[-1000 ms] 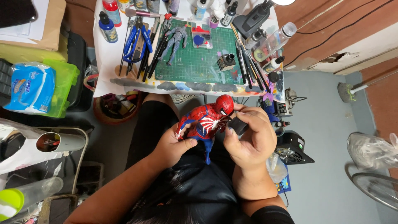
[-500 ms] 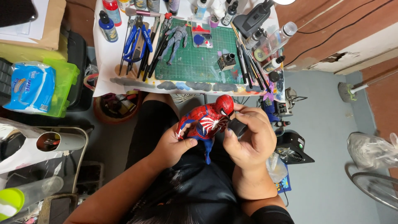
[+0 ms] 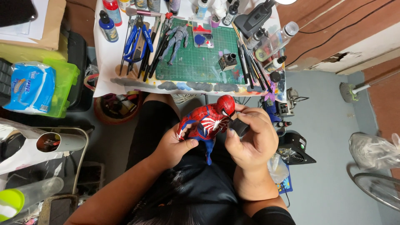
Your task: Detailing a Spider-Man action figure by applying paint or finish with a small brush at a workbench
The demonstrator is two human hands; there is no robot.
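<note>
Blue-and-white soft paper pack (image 3: pixel 31 87), left edge of frame, resting on a green bin (image 3: pixel 64 85). Dark screen corner (image 3: pixel 14 11), upper left.

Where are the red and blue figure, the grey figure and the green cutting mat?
red and blue figure (image 3: pixel 209 124): head view, chest.
grey figure (image 3: pixel 176 40): head view, torso.
green cutting mat (image 3: pixel 204 62): head view, bare middle.

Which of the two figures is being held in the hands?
The red and blue figure, gripped by the left hand and touched by the right hand. The grey figure lies untouched on the green cutting mat.
</note>
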